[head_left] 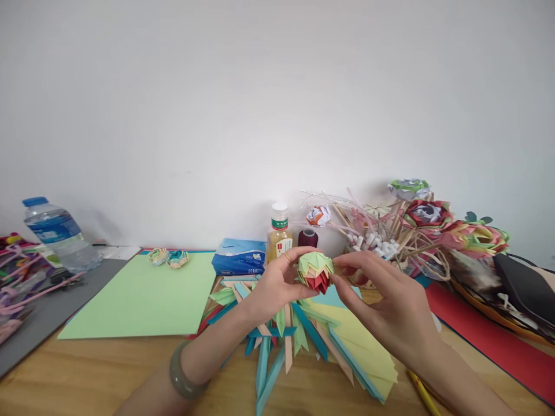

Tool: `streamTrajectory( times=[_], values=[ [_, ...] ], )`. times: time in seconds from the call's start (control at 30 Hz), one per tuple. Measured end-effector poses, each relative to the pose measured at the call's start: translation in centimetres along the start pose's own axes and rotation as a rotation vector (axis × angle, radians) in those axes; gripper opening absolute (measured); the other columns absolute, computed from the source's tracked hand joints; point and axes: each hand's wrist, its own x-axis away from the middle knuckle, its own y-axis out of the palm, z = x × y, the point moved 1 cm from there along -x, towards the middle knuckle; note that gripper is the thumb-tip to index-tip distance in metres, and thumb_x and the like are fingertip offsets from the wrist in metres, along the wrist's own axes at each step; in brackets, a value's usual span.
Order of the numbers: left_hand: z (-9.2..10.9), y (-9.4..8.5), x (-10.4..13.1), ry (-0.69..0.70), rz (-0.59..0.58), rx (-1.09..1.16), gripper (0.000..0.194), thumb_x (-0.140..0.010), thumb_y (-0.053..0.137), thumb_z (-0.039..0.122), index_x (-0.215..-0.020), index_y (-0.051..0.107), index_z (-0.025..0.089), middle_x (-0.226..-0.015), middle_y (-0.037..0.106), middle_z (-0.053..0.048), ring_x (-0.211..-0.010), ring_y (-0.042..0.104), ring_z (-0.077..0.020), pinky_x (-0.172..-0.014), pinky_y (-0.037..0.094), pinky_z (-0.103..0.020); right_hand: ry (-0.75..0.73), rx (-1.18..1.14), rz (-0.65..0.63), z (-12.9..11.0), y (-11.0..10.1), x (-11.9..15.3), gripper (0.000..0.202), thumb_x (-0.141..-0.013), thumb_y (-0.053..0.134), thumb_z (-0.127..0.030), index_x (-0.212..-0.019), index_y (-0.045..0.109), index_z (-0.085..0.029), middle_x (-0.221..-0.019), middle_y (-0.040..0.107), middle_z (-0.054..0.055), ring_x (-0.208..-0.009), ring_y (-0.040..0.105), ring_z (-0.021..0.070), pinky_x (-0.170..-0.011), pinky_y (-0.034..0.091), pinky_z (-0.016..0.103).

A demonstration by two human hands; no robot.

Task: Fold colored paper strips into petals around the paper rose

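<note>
A folded paper flower (316, 270), pale green on top with red points below, is held up above the table. My left hand (280, 283) grips it from the left, thumb beneath and fingers behind. From the right, my right hand (385, 300) pinches its side between thumb and fingertips. Under both hands lies a heap of folded paper strips (264, 358) in blue, teal, peach and green. Beside the heap is a fanned stack of yellow paper (364, 346). The far side of the flower is hidden.
Light green sheets (143, 300) at left carry two small paper flowers (177, 259). Behind stand a blue tissue pack (239, 257), a drink bottle (280, 234) and a thread spool (307, 237). Finished paper flowers (427, 214) and red paper (498, 341) lie right; a water bottle (60, 234) left.
</note>
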Motion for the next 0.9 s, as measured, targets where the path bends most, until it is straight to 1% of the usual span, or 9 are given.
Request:
streamTrajectory(
  times=[0.17,0.33,0.47,0.53,0.63,0.7,0.77,0.83,0.9],
  values=[
    [0.5,0.1,0.2,0.002,-0.039,-0.026,0.044,-0.069,0.071,0.011,-0.109,0.062,0.026,-0.096,0.063,0.000,-0.088,0.057,-0.0148,-0.078,0.044,-0.024,-0.128,0.041,0.012,0.1,0.1,0.2,0.019,-0.085,0.056,-0.017,-0.103,0.056,-0.023,-0.093,0.064,0.007,-0.081,0.063,0.0195,-0.066,0.051,0.030],
    [0.9,0.4,0.6,-0.050,-0.063,-0.019,0.047,-0.068,0.063,0.005,-0.110,0.062,0.026,-0.085,0.061,0.001,-0.079,0.055,-0.0132,-0.070,0.046,-0.022,-0.233,0.088,-0.009,0.4,0.1,0.4,0.022,-0.086,0.056,-0.012,-0.105,0.056,-0.023,-0.090,0.066,0.006,-0.076,0.063,0.0174,-0.064,0.051,0.029],
    [1.0,0.3,0.8,-0.107,-0.099,-0.025,0.049,-0.068,0.062,0.009,-0.113,0.060,0.029,-0.087,0.060,0.000,-0.080,0.055,-0.0157,-0.067,0.051,-0.026,-0.377,0.212,-0.004,0.8,0.1,0.6,0.025,-0.083,0.059,-0.009,-0.104,0.055,-0.020,-0.084,0.068,0.005,-0.072,0.061,0.0176,-0.064,0.050,0.030],
    [1.0,0.2,0.7,-0.125,-0.137,-0.011,0.052,-0.067,0.061,0.008,-0.115,0.059,0.028,-0.088,0.059,0.000,-0.080,0.055,-0.0158,-0.067,0.052,-0.026,-0.418,0.227,-0.004,0.9,0.1,0.6,0.025,-0.082,0.060,-0.008,-0.103,0.055,-0.019,-0.082,0.068,0.005,-0.071,0.061,0.0172,-0.063,0.050,0.030],
    [1.0,0.1,0.7,-0.151,-0.194,0.067,0.050,-0.068,0.061,0.013,-0.116,0.059,0.025,-0.092,0.059,-0.003,-0.082,0.055,-0.0167,-0.070,0.054,-0.030,-0.363,0.168,0.005,0.8,0.2,0.4,0.021,-0.083,0.057,-0.008,-0.099,0.055,-0.021,-0.080,0.068,0.004,-0.070,0.060,0.0158,-0.062,0.049,0.028],
    [1.0,0.0,0.6,-0.145,-0.177,0.063,0.038,-0.075,0.062,0.023,-0.114,0.061,0.022,-0.092,0.060,-0.004,-0.082,0.056,-0.0162,-0.072,0.052,-0.029,-0.309,0.081,0.013,0.6,0.2,0.2,0.020,-0.082,0.055,-0.006,-0.093,0.056,-0.022,-0.078,0.066,0.003,-0.068,0.059,0.0147,-0.061,0.048,0.027],
    [0.8,-0.1,0.6,-0.108,-0.133,-0.004,0.030,-0.081,0.061,0.031,-0.110,0.063,0.021,-0.091,0.062,-0.004,-0.081,0.058,-0.0141,-0.074,0.049,-0.025,-0.248,-0.046,-0.005,0.4,0.1,0.0,0.019,-0.081,0.053,-0.004,-0.089,0.057,-0.022,-0.077,0.064,0.002,-0.068,0.059,0.0141,-0.061,0.048,0.026],
    [0.7,-0.1,0.5,-0.048,-0.103,-0.061,0.029,-0.082,0.063,0.032,-0.108,0.063,0.021,-0.092,0.063,-0.003,-0.081,0.058,-0.0126,-0.075,0.047,-0.024,-0.145,-0.188,-0.041,0.3,-0.1,-0.1,0.017,-0.082,0.053,-0.006,-0.087,0.058,-0.022,-0.079,0.062,0.002,-0.070,0.059,0.0137,-0.062,0.047,0.026],
    [0.7,-0.3,0.4,0.023,-0.068,-0.077,0.028,-0.080,0.065,0.031,-0.107,0.064,0.024,-0.100,0.063,-0.003,-0.085,0.059,-0.0137,-0.078,0.047,-0.025,0.043,-0.319,-0.063,0.3,-0.2,-0.3,0.012,-0.085,0.052,-0.012,-0.083,0.058,-0.022,-0.077,0.061,0.001,-0.067,0.056,0.0130,-0.059,0.046,0.024]
  ],
)
